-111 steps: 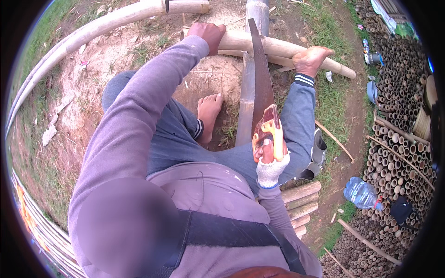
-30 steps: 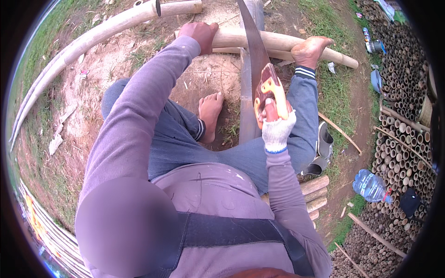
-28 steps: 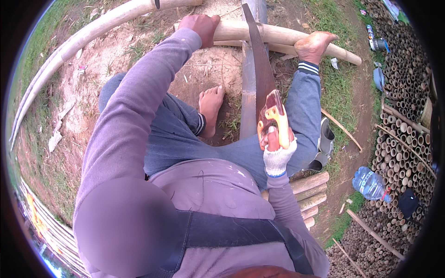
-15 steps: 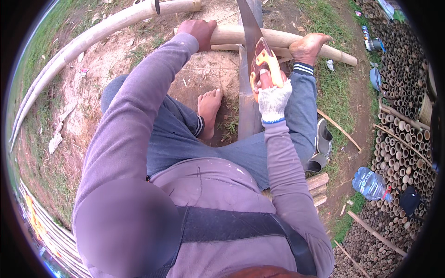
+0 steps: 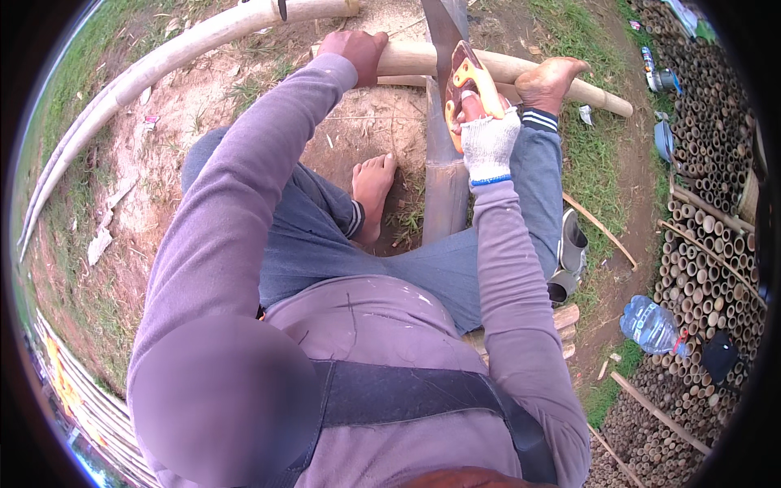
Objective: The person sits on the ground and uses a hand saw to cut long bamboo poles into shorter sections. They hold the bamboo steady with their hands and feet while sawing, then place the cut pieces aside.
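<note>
A pale bamboo pole [image 5: 411,58] lies crosswise over a grey bamboo beam [image 5: 446,195] that runs away from me. My bare left hand [image 5: 355,54] is wrapped round the pole near its left end. In a white knit glove with bare fingers, my right hand [image 5: 488,134] grips the orange and brown handle of a handsaw [image 5: 443,37]. The saw's blade points away from me and crosses the pole, to the right of my left hand. My right foot [image 5: 549,84] rests on the pole farther right. Whether the blade has cut into the bamboo I cannot tell.
Long curved bamboo poles [image 5: 154,69] lie at the far left. A big stack of cut bamboo pieces [image 5: 700,268] fills the right side, with a clear plastic bottle [image 5: 651,324] against it. Sandals [image 5: 572,248] and short bamboo lengths [image 5: 567,325] lie beside my right leg.
My right hand has pushed the saw a little away from me, and its blade has slid forward across the pole. My left hand keeps its hold on the pole.
</note>
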The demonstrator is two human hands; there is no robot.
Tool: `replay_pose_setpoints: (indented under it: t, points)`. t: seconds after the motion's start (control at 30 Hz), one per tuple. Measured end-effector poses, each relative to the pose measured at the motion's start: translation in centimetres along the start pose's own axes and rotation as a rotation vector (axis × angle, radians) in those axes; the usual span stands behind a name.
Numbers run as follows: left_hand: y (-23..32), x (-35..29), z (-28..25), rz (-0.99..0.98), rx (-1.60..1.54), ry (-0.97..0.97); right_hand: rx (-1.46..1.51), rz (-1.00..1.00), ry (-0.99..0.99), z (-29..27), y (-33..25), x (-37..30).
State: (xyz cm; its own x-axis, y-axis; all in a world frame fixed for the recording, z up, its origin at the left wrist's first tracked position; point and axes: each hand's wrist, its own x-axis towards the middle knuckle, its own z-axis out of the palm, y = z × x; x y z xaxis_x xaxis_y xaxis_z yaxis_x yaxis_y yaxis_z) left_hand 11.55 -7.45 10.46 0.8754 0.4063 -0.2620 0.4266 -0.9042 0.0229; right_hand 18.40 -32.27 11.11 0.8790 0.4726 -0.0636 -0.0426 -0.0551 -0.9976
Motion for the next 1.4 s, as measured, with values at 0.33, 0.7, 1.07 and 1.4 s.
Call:
replay_pose_setpoints:
  t: [0.33,0.7,1.07,1.4]
  points:
    - [0.0,0.3,0.7,-0.044,0.033,-0.022,-0.079,0.064,0.035,-7.6,2.1,-15.9]
    - [-0.3,0.2,-0.5,-0.017,-0.023,-0.044,0.142,-0.326,0.010,0.4,2.8,-1.6]
    - [-0.5,-0.1,-1.4,-0.004,0.000,-0.034,-0.247,-0.302,0.105,-1.4,-2.0,-6.1]
    - [0.8,0.5,-1.1,-0.021,0.029,-0.079,-0.364,-0.376,0.114,-4.0,-1.6,-6.7]
